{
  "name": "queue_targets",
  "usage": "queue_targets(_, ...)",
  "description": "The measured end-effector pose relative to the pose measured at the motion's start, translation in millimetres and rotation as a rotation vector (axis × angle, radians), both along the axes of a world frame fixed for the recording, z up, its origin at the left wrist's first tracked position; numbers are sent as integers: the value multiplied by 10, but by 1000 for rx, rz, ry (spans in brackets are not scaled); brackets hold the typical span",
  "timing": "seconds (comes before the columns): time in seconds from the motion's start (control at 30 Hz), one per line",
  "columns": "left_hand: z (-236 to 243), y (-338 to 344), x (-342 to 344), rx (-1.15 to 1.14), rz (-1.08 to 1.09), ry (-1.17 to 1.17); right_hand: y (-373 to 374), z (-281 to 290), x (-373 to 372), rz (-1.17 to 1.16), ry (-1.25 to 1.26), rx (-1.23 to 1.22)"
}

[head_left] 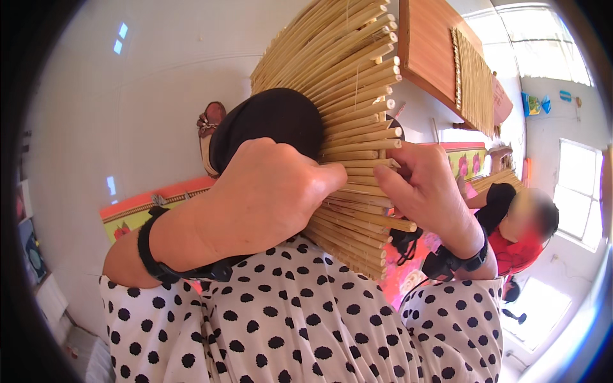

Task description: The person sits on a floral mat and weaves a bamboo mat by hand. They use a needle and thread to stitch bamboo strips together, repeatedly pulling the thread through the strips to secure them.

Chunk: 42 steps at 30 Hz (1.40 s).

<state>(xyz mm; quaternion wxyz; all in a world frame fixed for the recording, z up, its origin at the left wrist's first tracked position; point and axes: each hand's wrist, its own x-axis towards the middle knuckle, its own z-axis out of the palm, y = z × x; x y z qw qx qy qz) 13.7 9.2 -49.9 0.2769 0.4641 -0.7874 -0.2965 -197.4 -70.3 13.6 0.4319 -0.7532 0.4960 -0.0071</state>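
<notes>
A mat of straw-coloured reeds [332,76], bound side by side with thin thread, lies across my lap and over my black-covered knee [271,121]. Its cut reed ends form an uneven right edge. My left hand [274,182] is closed on the middle of the mat, thumb stretched along the reeds; its other fingertips are hidden underneath or behind. At the right edge, my right hand [424,182] pinches reed ends between thumb and curled fingers. One reed [402,224] sticks out farther than those around it, just below the right hand. Black straps circle both wrists.
At the upper right stands a wooden table [431,48] with another reed mat [474,76] hanging over its edge. Another person in red and black [514,236] sits at the right. A brown shoe [211,121] is left of my knee, on a pale floor [153,96].
</notes>
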Motion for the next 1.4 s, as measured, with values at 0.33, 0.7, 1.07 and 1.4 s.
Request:
queue_targets(0.33, 230, -39, -14, 138, 10, -19, -53, -202, -70, 70, -152, -143)
queue_targets(0.7, 214, -80, 52, 145, -33, -60, 358, -626, -506, -68, -736, 206)
queue_targets(1.07, 336, -95, 17, 109, -13, -197, 733, -999, -634, -37, -1034, 112)
queue_targets(1.4, 248, -8, 91, 119, 44, -199, 694, -1090, -566, 17, -1103, 72)
